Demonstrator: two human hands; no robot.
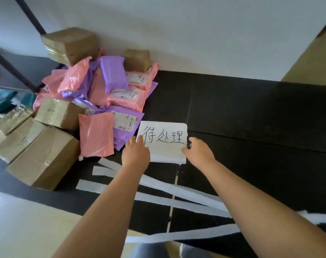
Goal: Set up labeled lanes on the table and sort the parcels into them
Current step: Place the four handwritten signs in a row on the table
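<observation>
Mid-frame on the table [251, 118], left hand [135, 153] presses flat on the sign [165, 155], at its left edge. Right hand [199, 151] pinches its right edge. Handwriting reads 待处理.

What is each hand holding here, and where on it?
Both hands are on the paper label. The left hand presses its left edge flat; the right hand appears to pinch its right edge.

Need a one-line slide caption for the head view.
Left hand and right hand steady a handwritten label on the black table beside piled parcels.
</observation>
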